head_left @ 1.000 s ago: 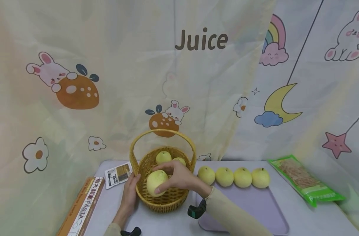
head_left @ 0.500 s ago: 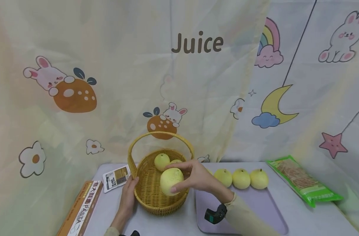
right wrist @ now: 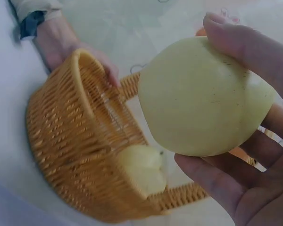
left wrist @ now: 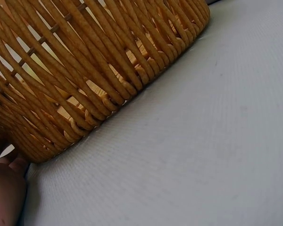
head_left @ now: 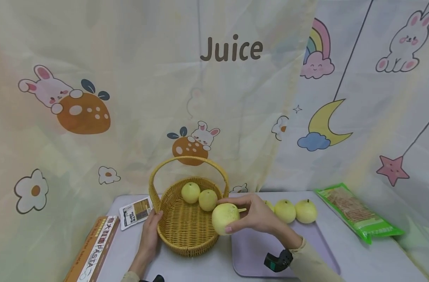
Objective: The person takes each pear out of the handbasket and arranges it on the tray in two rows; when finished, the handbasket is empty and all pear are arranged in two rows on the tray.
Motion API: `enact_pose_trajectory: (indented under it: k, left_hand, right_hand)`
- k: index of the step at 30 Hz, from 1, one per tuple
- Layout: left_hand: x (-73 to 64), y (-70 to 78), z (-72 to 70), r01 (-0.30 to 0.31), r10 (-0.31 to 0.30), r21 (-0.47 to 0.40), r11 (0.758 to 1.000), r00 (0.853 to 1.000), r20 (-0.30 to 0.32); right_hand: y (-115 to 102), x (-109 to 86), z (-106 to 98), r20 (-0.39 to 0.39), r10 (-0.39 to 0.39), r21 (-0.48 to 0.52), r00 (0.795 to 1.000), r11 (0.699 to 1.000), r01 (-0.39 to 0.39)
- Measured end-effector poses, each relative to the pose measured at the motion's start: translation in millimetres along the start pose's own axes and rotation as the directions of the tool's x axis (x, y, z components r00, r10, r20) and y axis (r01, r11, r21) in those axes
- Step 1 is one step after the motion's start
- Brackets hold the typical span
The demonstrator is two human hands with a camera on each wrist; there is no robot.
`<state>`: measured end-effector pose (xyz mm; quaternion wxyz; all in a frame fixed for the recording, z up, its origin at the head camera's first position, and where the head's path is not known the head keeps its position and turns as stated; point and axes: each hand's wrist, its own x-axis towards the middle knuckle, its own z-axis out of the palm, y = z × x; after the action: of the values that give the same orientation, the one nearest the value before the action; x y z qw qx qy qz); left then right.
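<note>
My right hand (head_left: 258, 214) holds a yellow pear (head_left: 225, 218) between thumb and fingers, at the right rim of a wicker basket (head_left: 190, 250). In the right wrist view the pear (right wrist: 198, 99) fills the palm side of the hand, with the basket (right wrist: 61, 127) behind it. Two more pears, a left one (head_left: 191, 192) and a right one (head_left: 208, 200), lie inside at the back. My left hand (head_left: 149, 237) grips the basket's left side at the rim. The left wrist view has the woven wall (left wrist: 104, 56) close up, with part of that hand (left wrist: 7, 188) at its edge.
Right of the basket is a lilac tray (head_left: 251, 254); several pears, including one at the end (head_left: 306, 211), line its back edge, partly behind my right hand. A green packet (head_left: 357, 213) lies far right. A white sachet (head_left: 135, 212) and a pasta box (head_left: 92, 250) lie left.
My right hand has drawn the pear from over the basket's middle rightward to its right rim. The two pears inside now show fully. My left hand stays at the basket's side.
</note>
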<state>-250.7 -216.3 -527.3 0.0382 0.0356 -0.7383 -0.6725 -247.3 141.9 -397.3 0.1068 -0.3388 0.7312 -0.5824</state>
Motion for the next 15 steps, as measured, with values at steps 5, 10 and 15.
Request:
enact_pose_trajectory:
  k: [5,10,15]
  left_hand:
    - [0.1,-1.2,-0.2,0.011,-0.011,-0.002,1.0,1.0,-0.002]
    - [-0.3,-0.6,-0.1,0.007,-0.007,0.001,1.0,1.0,0.002]
    - [-0.4,0.8,-0.4,0.007,-0.007,0.006,1.0,1.0,0.001]
  right_hand:
    - [10.2,-9.0,-6.6,-0.016,-0.003,-0.037,1.0,0.999,0.003]
    - [15.5,-20.3,-14.6,-0.051,0.008,-0.102,0.999,0.995,-0.013]
    - [22.5,-33.2,-25.6,-0.146,0.053,-0.165,0.988,0.983,-0.077]
